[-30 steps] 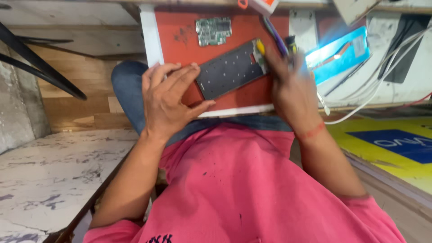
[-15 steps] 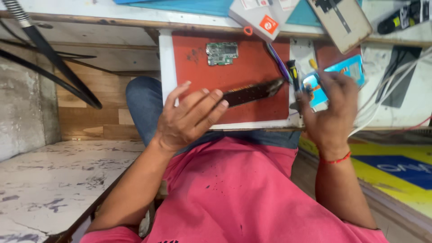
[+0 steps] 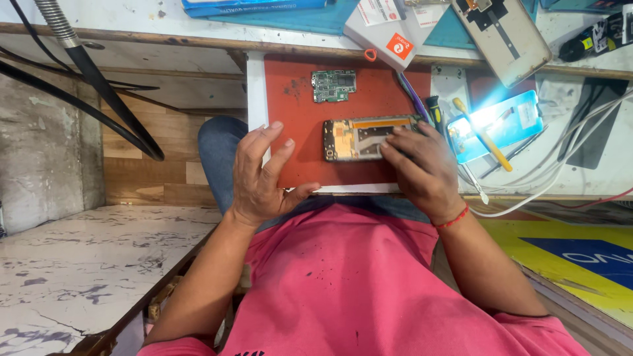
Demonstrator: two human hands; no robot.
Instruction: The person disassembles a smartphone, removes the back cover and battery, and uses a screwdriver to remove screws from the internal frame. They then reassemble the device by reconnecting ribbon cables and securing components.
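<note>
An opened phone body (image 3: 359, 137) lies flat on a red mat (image 3: 300, 125), its inner frame facing up. My right hand (image 3: 419, 168) rests on the phone's right end, fingers curled over it. My left hand (image 3: 264, 178) hovers with fingers spread just left of the phone, over the mat's near-left edge, holding nothing. A small green circuit board (image 3: 333, 86) lies on the mat farther back.
A shiny blue phone back cover (image 3: 511, 122) lies right of the mat under a yellow-handled tool (image 3: 484, 135). Screwdrivers (image 3: 432, 109), white cables (image 3: 567, 155), a second opened phone (image 3: 504, 33) and a grey box (image 3: 389, 29) sit nearby. A black hose (image 3: 99, 86) hangs at left.
The phone, tilted up in my left hand before, now lies flat with its inside up. My left hand let go; my right hand moved from the blue cover onto the phone.
</note>
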